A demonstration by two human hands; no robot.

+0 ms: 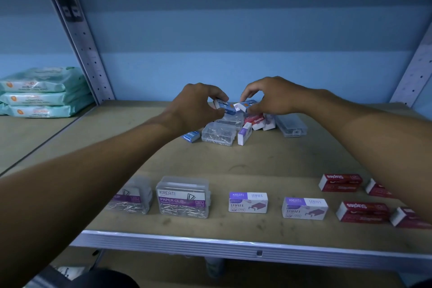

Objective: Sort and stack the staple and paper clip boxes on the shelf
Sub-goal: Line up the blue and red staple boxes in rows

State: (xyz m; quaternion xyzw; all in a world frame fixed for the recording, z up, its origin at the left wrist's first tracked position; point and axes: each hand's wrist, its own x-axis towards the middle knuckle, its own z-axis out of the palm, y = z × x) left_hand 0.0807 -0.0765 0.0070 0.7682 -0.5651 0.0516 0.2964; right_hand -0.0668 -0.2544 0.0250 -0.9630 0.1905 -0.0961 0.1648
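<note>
Both hands reach into a loose pile of boxes at the back of the shelf (210,163). My left hand (198,103) grips a blue staple box (225,107) above the pile. My right hand (271,97) pinches a second blue staple box (247,104) beside it. Below them lie clear paper clip boxes (218,134), a purple-and-white staple box (244,133), a red staple box (256,120) and another blue staple box (191,135). Along the front stand two paper clip boxes (183,197), two purple staple boxes (247,202) and several red staple boxes (362,211).
A long clear plastic case (291,125) lies right of the pile. Metal uprights (77,37) frame the shelf bay. Three stacked teal wipe packs (44,91) sit on the neighbouring shelf to the left. The metal front edge (233,245) runs along the bottom.
</note>
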